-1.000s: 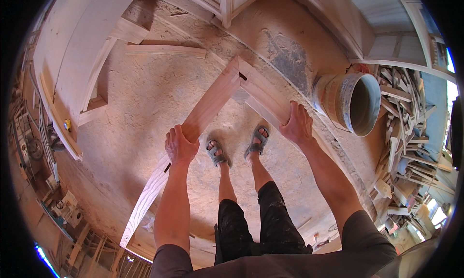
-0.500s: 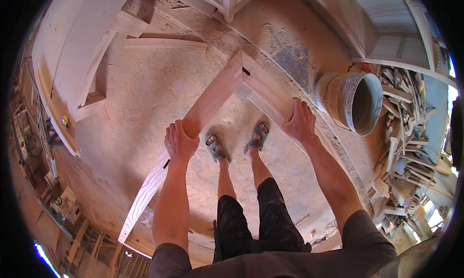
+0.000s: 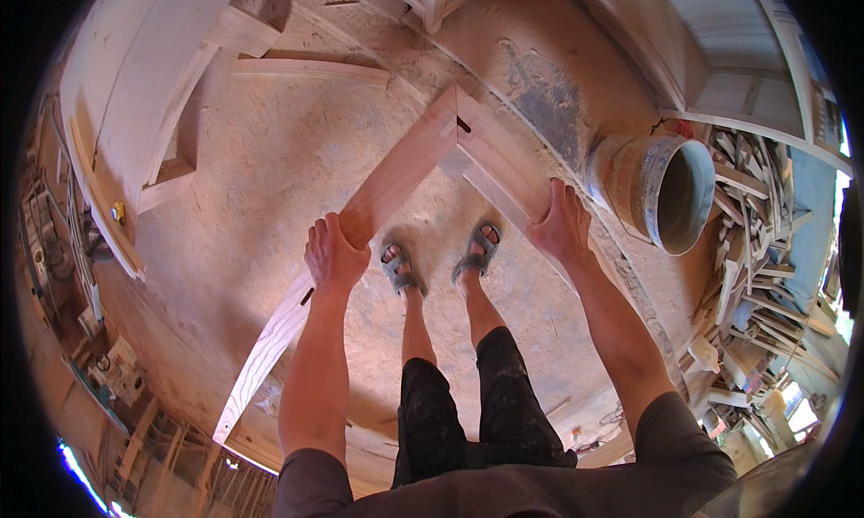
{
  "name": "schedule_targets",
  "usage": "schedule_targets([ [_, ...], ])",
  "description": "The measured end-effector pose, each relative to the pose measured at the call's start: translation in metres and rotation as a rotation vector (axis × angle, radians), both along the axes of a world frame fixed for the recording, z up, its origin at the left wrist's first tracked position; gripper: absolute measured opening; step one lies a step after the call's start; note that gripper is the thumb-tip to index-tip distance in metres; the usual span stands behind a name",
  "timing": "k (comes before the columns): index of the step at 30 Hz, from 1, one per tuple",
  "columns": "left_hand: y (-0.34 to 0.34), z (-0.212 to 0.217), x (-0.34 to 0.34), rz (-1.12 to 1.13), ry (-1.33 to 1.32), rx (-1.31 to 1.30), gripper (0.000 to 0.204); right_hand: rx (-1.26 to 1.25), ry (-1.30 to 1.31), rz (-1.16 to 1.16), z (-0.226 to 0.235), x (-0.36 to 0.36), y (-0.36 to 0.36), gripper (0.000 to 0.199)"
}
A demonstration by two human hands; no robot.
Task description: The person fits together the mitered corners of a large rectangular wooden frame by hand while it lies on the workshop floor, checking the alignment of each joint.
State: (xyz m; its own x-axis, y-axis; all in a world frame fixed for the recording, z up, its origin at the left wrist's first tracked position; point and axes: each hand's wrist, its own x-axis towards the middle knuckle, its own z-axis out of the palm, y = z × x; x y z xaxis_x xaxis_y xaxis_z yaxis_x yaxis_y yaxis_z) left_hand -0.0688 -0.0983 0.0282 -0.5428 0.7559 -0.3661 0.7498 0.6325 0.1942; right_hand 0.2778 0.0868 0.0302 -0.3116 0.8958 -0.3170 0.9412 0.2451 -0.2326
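Observation:
A wooden frame [image 3: 405, 171] of pale, flat boards reaches around me, its far corner joined at a slant. Near that joint is a short dark slot [image 3: 463, 124], and another dark slot [image 3: 308, 297] shows beside my left wrist. My left hand [image 3: 336, 252] is closed over the left board, thumb on the inner edge. On the right board, my right hand [image 3: 560, 225] wraps the edge with bent fingers. My forearms cover parts of both boards, and the near part of the frame is largely hidden by my body.
Dusty floor [image 3: 270, 167] lies under my sandalled feet. A large bucket [image 3: 652, 189] lies tipped at the right, before a heap of wood offcuts [image 3: 760, 248]. Pale wooden cabinets [image 3: 747, 41] stand far right, big panels [image 3: 135, 77] at the left, and a loose strip [image 3: 310, 71] lies ahead.
The frame's far corner has shifted slightly away from me and to the right. Its near left end has swung a little left. Both hands keep their hold.

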Motion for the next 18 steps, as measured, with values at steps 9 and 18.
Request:
schedule_targets([
  [9,-0.0048,-0.0015,-0.0014,-0.019,0.007,-0.008,0.053,0.024,0.014,0.023,-0.0006,-0.0015,-0.0005,0.062],
  [18,-0.0039,-0.0016,-0.002,-0.02,-0.012,-0.022,0.056,0.014,0.027,0.008,-0.0035,0.0003,-0.0003,0.063],
])
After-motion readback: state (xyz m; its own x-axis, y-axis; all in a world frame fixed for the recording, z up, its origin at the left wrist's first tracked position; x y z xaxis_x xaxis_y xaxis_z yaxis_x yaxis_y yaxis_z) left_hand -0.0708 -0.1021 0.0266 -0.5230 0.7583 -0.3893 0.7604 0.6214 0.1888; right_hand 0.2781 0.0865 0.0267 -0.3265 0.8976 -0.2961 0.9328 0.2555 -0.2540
